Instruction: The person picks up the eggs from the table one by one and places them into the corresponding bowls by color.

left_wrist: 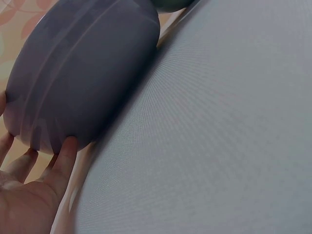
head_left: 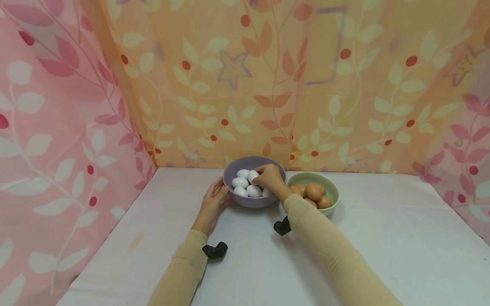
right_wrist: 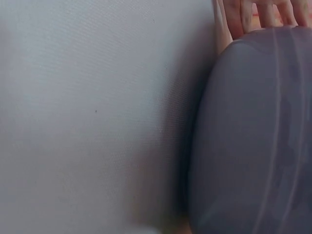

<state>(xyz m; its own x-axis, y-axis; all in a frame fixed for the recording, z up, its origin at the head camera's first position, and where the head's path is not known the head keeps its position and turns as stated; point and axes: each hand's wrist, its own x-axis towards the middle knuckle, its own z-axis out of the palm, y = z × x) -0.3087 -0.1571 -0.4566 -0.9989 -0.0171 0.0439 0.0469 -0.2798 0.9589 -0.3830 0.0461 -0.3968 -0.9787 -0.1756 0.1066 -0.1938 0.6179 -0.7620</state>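
Observation:
A grey-purple bowl [head_left: 254, 204] holds several white eggs [head_left: 240, 182]. My right hand [head_left: 271, 178] reaches over its right rim and pinches a white egg [head_left: 253, 177] between thumb and fingers, among the others. Spread along the bowl's left side, my left hand [head_left: 212, 203] rests its fingertips against the outer wall. Those fingertips [left_wrist: 71, 141] show on the bowl's side in the left wrist view. In the right wrist view, the bowl wall [right_wrist: 248, 131] fills the right side, with left-hand fingers [right_wrist: 266, 15] at its far end; the right hand itself is out of that view.
Just right of the purple bowl stands a pale green bowl [head_left: 334, 191] with several brown eggs [head_left: 314, 192], partly hidden by my right forearm. Both bowls are on a white-covered table [head_left: 245, 263], close to a floral curtain [head_left: 229, 106] behind.

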